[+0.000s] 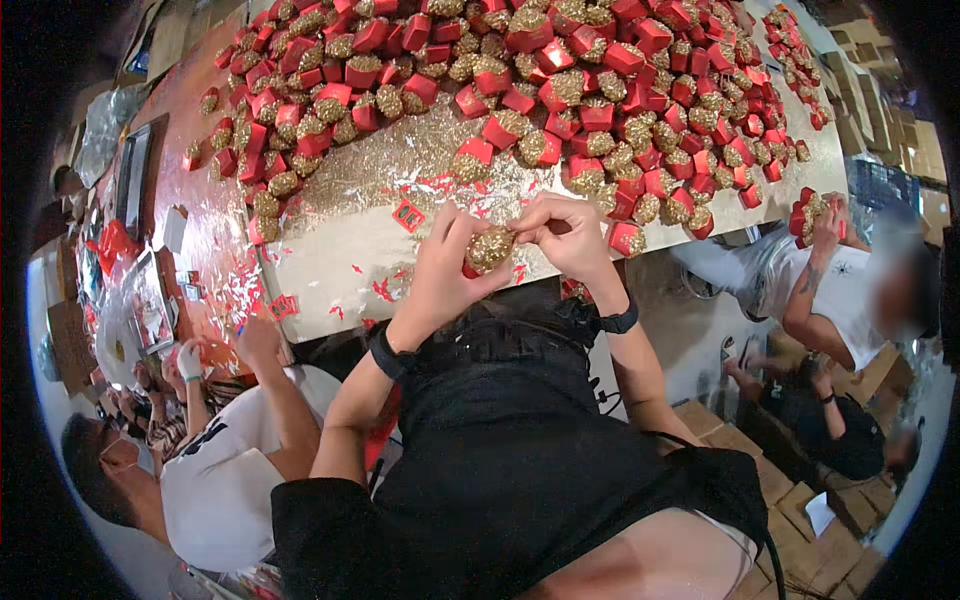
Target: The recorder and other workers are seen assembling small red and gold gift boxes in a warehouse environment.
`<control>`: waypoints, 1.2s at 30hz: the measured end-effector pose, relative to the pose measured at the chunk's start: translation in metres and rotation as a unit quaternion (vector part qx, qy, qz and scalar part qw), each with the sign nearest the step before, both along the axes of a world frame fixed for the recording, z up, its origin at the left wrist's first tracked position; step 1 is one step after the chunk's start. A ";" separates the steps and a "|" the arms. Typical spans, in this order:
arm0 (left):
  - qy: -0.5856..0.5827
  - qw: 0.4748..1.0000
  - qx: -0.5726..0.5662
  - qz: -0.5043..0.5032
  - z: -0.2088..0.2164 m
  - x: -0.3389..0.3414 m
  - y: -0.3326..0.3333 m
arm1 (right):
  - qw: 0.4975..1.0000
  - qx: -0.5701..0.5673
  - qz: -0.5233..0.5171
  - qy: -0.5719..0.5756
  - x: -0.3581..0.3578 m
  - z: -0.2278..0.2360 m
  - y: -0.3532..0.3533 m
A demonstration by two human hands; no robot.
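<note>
A small red pot-shaped ornament with a round, gold glittery top [490, 249] is held up over the near table edge. My left hand [447, 268] is closed around it, with the fingers behind and the thumb along its lower side. My right hand [568, 236] touches the right edge of the gold top, thumb and forefinger pinched together. Whatever lies between those fingertips is too small to make out. Just right of my right hand, a similar red-and-gold ornament [627, 239] lies at the table edge. A red cutout piece [408, 214] lies flat beyond my left hand.
A large heap of red-and-gold ornaments [600, 90] covers the far side of the table [335, 245]. Red scraps and gold glitter are scattered nearer. One person [235, 450] sits at left, another [830, 290] at right holding similar ornaments. Cardboard boxes [800, 510] lie lower right.
</note>
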State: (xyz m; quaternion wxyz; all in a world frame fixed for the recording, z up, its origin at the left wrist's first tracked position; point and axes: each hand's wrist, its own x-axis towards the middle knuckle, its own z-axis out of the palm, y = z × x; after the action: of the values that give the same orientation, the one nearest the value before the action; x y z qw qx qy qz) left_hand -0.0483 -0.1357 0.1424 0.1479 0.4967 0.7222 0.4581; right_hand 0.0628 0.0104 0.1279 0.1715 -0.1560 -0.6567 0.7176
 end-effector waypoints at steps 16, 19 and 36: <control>0.042 0.986 -0.064 -0.145 -0.008 0.015 0.014 | 0.992 0.001 -0.111 -0.058 0.049 -0.001 -0.015; 0.057 0.977 -0.088 -0.185 -0.006 0.010 0.018 | 0.986 0.009 -0.156 -0.057 0.054 0.000 -0.026; 0.104 0.965 -0.242 -0.013 -0.236 -0.110 -0.063 | 0.776 0.242 -0.245 -0.528 0.294 -0.211 -0.050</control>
State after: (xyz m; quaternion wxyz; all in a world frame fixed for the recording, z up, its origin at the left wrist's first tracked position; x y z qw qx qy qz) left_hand -0.1587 -0.1985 -0.0938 0.1937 0.5008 0.8162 0.2135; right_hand 0.3569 -0.0393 -0.0831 -0.0005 -0.6194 -0.7359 0.2735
